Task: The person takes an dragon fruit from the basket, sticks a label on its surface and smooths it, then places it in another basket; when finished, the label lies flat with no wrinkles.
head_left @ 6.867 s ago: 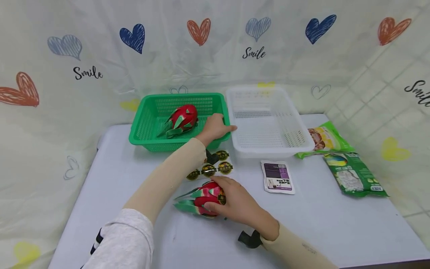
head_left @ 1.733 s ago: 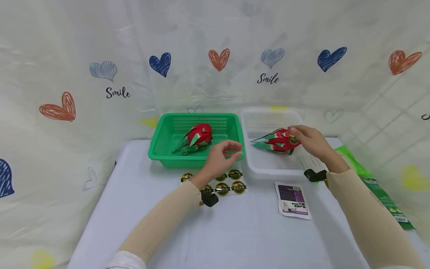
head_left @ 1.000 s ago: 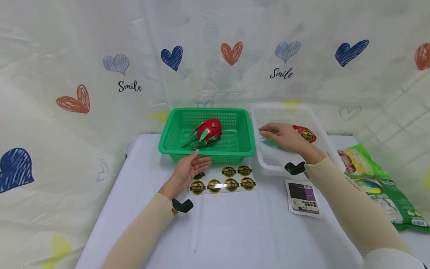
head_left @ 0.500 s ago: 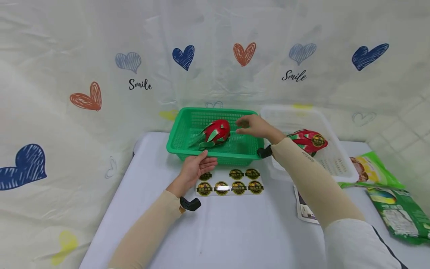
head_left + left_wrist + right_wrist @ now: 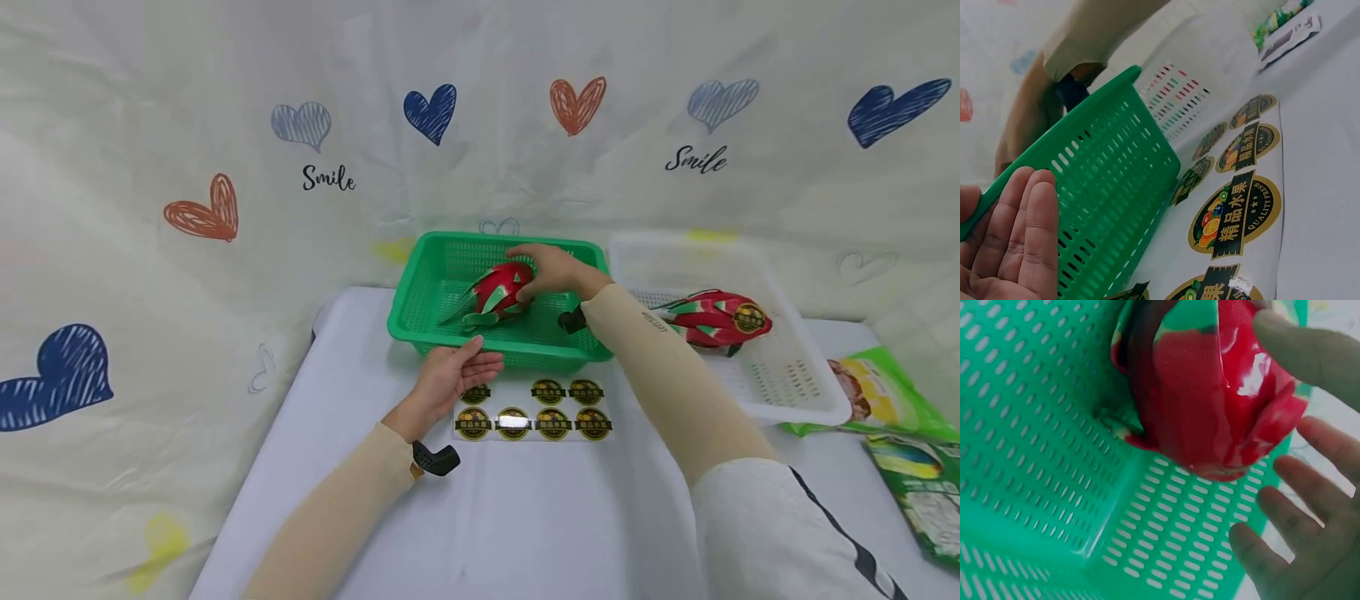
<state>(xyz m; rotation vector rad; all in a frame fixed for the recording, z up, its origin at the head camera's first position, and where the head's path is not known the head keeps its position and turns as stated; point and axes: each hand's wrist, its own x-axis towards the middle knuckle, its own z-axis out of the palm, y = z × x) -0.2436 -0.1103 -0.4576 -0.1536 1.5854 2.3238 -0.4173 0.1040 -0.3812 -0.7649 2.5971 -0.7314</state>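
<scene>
"Hands, status?"

"Left hand (image 5: 448, 382): fingers nearly straight along the outside of the green basket (image 5: 547, 347), thumb up on its near rim, no real grip. Right hand (image 5: 551, 271): reached in from the right, fingers spread well open, nothing held."

"What's it at?"

"Red dragon fruit (image 5: 501, 293), on its side in the green basket. The stickered dragon fruit (image 5: 716, 318) is over in the white basket (image 5: 806, 412), to the right."

"Axis?"

"Near-left to far-right. Green tips near left, round end far right. I've got the right hand at the round end, thumb near side, fingers far side. Can't tell if the thumb touches."

"Closer hand?"

"Right. From my left the fruit is beyond the rim, far and slightly right. Sticker sheet (image 5: 552, 423) lies just near of the basket."
</scene>
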